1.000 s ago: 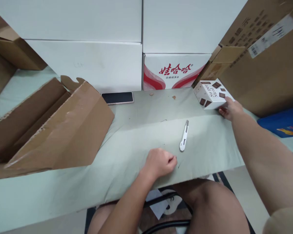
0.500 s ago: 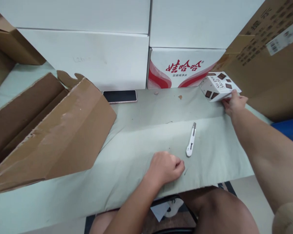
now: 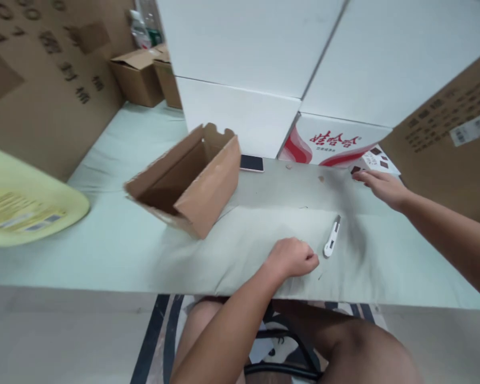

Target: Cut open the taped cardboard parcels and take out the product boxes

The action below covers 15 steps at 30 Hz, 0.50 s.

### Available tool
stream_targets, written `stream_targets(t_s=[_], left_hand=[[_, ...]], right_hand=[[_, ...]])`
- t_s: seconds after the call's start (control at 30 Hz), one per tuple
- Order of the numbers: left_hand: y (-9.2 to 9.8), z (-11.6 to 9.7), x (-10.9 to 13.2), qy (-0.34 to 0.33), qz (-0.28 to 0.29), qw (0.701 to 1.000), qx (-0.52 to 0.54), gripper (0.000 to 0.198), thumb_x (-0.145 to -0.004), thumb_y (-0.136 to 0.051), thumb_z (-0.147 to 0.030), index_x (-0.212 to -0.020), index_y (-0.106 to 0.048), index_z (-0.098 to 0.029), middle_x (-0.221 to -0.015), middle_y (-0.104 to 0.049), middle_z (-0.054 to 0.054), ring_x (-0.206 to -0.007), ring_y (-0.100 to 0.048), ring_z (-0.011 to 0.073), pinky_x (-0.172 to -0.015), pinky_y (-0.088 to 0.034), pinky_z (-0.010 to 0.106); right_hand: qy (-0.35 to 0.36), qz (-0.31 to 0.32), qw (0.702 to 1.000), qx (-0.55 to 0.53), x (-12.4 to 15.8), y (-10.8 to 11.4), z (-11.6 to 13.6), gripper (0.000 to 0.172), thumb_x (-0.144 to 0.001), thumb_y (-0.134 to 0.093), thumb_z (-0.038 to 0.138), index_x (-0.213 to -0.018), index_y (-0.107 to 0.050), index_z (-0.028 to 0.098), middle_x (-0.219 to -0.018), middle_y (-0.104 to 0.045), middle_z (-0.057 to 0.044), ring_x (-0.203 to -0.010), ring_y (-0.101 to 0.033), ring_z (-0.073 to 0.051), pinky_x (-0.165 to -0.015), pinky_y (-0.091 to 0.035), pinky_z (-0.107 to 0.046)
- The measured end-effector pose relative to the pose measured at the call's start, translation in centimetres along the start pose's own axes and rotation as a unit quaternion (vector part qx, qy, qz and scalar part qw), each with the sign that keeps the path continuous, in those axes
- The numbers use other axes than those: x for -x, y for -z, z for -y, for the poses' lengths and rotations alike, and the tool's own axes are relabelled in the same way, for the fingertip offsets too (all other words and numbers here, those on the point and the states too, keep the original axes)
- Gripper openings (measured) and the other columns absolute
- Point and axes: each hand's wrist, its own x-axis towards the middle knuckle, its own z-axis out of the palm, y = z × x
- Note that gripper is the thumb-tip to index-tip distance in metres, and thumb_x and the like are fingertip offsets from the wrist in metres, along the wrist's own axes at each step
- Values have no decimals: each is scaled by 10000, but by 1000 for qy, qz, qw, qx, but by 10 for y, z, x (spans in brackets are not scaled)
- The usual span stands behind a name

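Small white carton (image 3: 379,158) behind outstretched, flattened right hand (image 3: 386,190), contact unclear; left hand (image 3: 291,257) fisted.

The desk (image 3: 144,261) is plain pale green, the utility knife (image 3: 330,241) white with a grey blade end, the smartphone (image 3: 252,163) black-screened with a pale rim, the open cardboard box (image 3: 214,184) brown. Dark brown squares dot the white Super Meal box (image 3: 374,159); red lettering and curved red bands mark the white water carton (image 3: 334,144). The blurred container (image 3: 32,197) at left seems pale yellow.
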Motion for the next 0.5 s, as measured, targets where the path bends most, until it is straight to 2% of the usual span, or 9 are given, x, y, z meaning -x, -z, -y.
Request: stream_targets(t_s=[0.07,0.17,0.27,0.33,0.4,0.47,0.5], left_hand=[[4,2,5,6,-16,1000,11,332,-909,-497,-350,-831,-782,-200,-864,-779,88,-835,-709,242,-632,-357,317],[12,8,11,20,-43,998,33,341,-904,-487,-348,-830,-788,-206,-865,-780,85,-843,-715,239,-646,-400,308],[18,16,17,37,-64,996,42,334,-886,-492,-333,-856,-795,-196,-874,-779,98,-847,-716,245,-669,-442,308],[21,19,21,40,-73,996,44,327,-874,-497,-325,-895,-798,-198,-901,-782,99,-867,-717,253,-698,-467,316],[24,21,26,36,-74,995,47,329,-870,-496,-324,-916,-798,-203,-920,-787,98,-877,-719,259,-715,-483,326],[25,21,29,31,-72,996,53,335,-868,-489,-317,-929,-797,-202,-937,-790,100,-885,-722,261,-719,-492,333],[26,21,31,28,-70,996,56,339,-867,-488,-319,-941,-797,-202,-949,-792,101,-896,-723,263,-724,-497,335]], right_hand=[[102,62,992,27,26,-29,52,159,-903,-617,290,-930,-745,200,-1126,-733,-79,-1085,-622,-212,-1121,-392,-404],[288,135,945,78,65,-81,136,259,-915,-581,375,-1053,-728,212,-1109,-733,-77,-1087,-656,-256,-1073,-479,-467],[411,124,898,92,85,-135,216,346,-902,-589,357,-1200,-677,205,-1254,-686,-101,-1164,-649,-273,-1037,-527,-470],[441,118,882,119,85,-167,259,437,-844,-653,303,-1263,-645,179,-1302,-660,-128,-1194,-634,-300,-1042,-524,-508],[418,128,879,191,78,-192,287,442,-749,-752,263,-1171,-683,151,-1153,-701,-145,-1115,-653,-337,-1013,-528,-556],[381,160,876,247,73,-207,295,318,-654,-840,252,-936,-724,161,-878,-699,-118,-955,-674,-339,-917,-563,-549],[368,190,877,242,72,-209,292,268,-626,-870,264,-830,-719,180,-761,-665,-94,-866,-673,-317,-840,-584,-511]])
